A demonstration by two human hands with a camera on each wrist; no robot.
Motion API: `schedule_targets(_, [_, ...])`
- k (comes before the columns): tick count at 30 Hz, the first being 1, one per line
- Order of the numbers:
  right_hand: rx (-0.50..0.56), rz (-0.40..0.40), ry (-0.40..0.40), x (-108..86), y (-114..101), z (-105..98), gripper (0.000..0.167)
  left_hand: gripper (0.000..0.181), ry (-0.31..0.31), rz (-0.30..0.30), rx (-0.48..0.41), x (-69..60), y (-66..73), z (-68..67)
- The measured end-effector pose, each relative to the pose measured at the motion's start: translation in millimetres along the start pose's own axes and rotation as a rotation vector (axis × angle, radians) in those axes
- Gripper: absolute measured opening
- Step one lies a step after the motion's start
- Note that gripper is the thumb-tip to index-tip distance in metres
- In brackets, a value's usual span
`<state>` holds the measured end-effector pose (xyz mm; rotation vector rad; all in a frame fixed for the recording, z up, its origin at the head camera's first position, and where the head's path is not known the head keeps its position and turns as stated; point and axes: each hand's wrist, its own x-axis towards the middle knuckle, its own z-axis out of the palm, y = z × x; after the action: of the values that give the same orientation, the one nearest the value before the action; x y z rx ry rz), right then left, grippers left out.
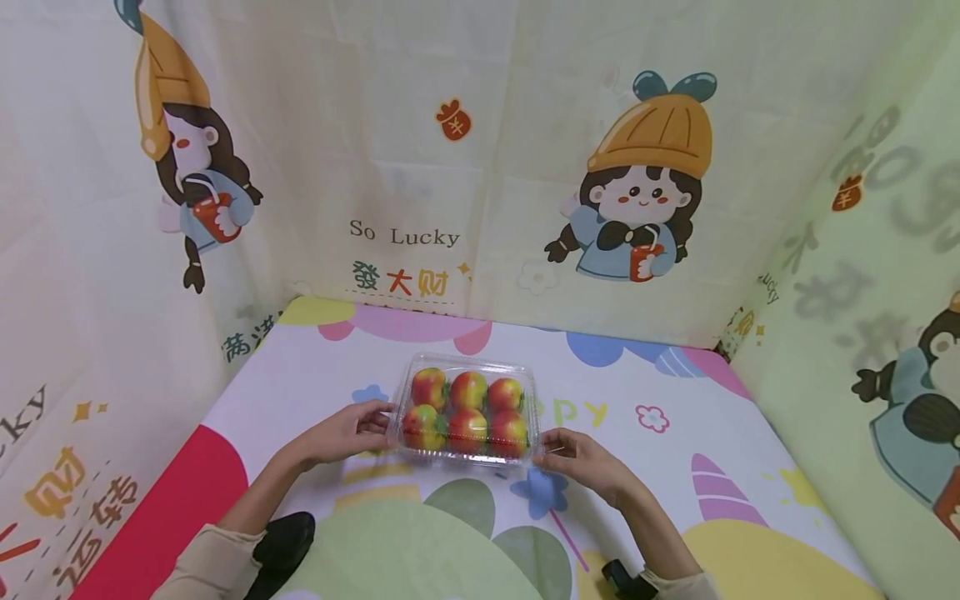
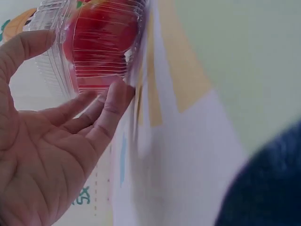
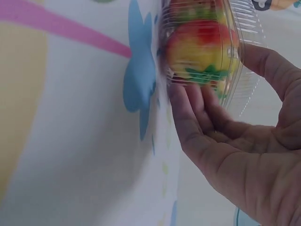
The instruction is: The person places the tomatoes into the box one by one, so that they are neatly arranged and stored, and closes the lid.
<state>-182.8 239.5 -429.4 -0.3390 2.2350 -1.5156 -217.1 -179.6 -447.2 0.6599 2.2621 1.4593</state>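
Observation:
A clear plastic box [image 1: 467, 459] with several red-and-yellow fruits [image 1: 468, 431] in two rows lies on the patterned tabletop, its lid down. Green leafy tops show on some of the fruits. At its left end my left hand [image 1: 339, 435] grips the box, the thumb on the lid's edge and the fingertips low at the base in the left wrist view. My right hand [image 1: 588, 462] holds the opposite end the same way; in the right wrist view its thumb is at the lid side and its fingers [image 3: 181, 103] reach the bottom edge. The box's underside is hidden.
The tabletop [image 1: 622, 500] carries a printed cloth with flowers and colored shapes. A cartoon-printed curtain [image 1: 510, 167] rises behind it and along both sides. Dark bands [image 1: 283, 550] sit near both wrists, by the beige sleeves [image 1: 213, 567].

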Motion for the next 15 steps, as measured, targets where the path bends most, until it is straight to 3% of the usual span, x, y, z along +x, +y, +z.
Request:
schedule_targets(5, [0.062,0.014,-0.082,-1.5,1.0,1.4,0.030,0.032,-0.088,-0.068,-0.124,-3.2,0.2,-1.1])
schedule_targets(10, [0.114,0.012,-0.114,-1.4,1.4,4.0,0.031,0.034,-0.167,-0.085,-0.200,-4.4,-1.8,0.1])
schedule_targets(15, [0.156,0.010,-0.116,-0.7,2.5,6.2,0.028,0.034,-0.156,-0.078,-0.265,-3.9,-4.5,3.8])
